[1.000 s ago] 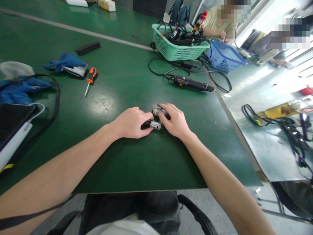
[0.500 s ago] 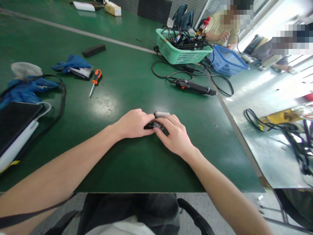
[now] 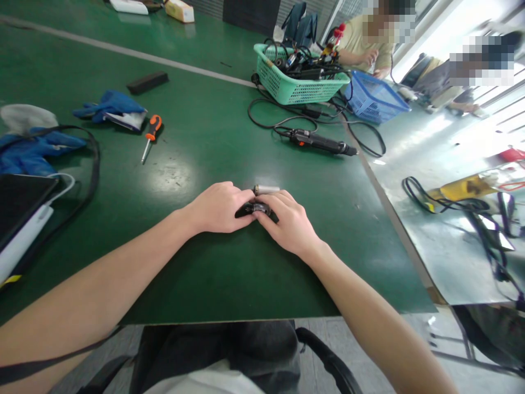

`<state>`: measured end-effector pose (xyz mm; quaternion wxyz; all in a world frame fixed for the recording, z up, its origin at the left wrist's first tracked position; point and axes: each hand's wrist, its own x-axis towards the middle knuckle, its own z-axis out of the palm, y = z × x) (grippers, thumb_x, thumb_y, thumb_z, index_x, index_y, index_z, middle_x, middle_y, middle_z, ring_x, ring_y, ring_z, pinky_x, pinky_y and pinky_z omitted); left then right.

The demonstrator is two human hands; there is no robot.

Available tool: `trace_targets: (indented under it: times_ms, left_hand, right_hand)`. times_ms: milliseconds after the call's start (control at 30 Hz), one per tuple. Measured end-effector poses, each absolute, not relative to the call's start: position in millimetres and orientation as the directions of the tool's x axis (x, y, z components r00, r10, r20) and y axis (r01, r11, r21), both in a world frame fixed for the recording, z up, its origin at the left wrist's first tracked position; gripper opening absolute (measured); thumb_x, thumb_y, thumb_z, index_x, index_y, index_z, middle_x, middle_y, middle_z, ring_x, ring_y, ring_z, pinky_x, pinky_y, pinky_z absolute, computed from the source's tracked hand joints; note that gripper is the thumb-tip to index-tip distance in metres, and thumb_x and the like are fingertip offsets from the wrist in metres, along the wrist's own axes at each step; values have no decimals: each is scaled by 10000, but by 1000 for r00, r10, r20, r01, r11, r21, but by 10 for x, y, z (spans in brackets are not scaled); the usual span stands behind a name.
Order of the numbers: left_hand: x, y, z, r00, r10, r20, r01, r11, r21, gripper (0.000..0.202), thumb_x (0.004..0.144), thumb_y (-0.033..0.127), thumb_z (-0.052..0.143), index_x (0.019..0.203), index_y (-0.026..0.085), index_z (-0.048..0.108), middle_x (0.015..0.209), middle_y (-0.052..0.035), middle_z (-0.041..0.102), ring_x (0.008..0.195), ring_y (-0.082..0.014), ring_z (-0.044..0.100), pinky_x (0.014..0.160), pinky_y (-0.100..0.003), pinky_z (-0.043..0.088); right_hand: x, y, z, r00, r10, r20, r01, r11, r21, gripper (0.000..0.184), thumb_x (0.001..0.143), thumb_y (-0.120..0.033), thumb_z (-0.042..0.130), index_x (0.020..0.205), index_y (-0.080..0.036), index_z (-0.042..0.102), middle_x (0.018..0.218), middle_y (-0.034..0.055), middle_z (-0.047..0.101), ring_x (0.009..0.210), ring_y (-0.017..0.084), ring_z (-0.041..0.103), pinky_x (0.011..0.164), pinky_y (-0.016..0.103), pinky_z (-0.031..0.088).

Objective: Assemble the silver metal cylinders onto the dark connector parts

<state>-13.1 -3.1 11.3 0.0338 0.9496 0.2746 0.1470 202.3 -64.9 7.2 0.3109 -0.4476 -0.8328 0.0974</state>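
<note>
A: Step?
B: Fingertip work, I'd judge: left hand (image 3: 221, 208) and right hand (image 3: 293, 221) both pinching the part (image 3: 261, 208) between them, over the table (image 3: 217, 279). Cylinder (image 3: 267, 189) just beyond; can't tell if held.
A: Next move?
B: Probably needs left steady, right nimble.
A: Pose?
B: Both angled inward, backs up.

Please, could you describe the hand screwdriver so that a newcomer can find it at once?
On the green table, look left of centre, beyond the left hand. There, beside a crumpled blue-and-white bundle, lies the hand screwdriver, its metal shaft pointing toward the table's near edge. Its orange-and-black handle and lack of cable set it apart from the mostly black electric screwdriver farther right.
</note>
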Motion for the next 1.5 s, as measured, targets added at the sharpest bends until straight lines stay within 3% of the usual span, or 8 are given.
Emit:
trace_targets:
  times_ms: [267,900,1500]
  left_hand:
    - [-125,-61,140,793,552,259,527,-834,165,146,893,290,516,935,187,611,767,-47,703,677,-207,642,708,-349,475]
    - [-114,-37,91,759,589,278,572,-807,148,209,962,321,481,963,180,636,805,-49,730,706,-212,671,712,-358,467]
    - [-119,-23,97,775,583,243,566,-812,141,186,958,305,478,940,184,618,814,-50,728,728,-225,681,724,-370,472]
  right_hand:
    - [2020,-643,72,-410,802,435,684,586,-435,243,1022,-278,545,1232,-220,651,1206,104,709,1163,276,631,1022,465,554]
    - [2031,-616,39,-469,796,383,705,599,-381,320,1007,-232,537,1313,-200,624,1296,126,673,1256,306,572,1120,516,496]
    - [2046,-591,7,-459,800,388,706,593,-387,333,989,-234,561,1313,-227,634,1275,114,682,1214,316,590,1081,533,519]
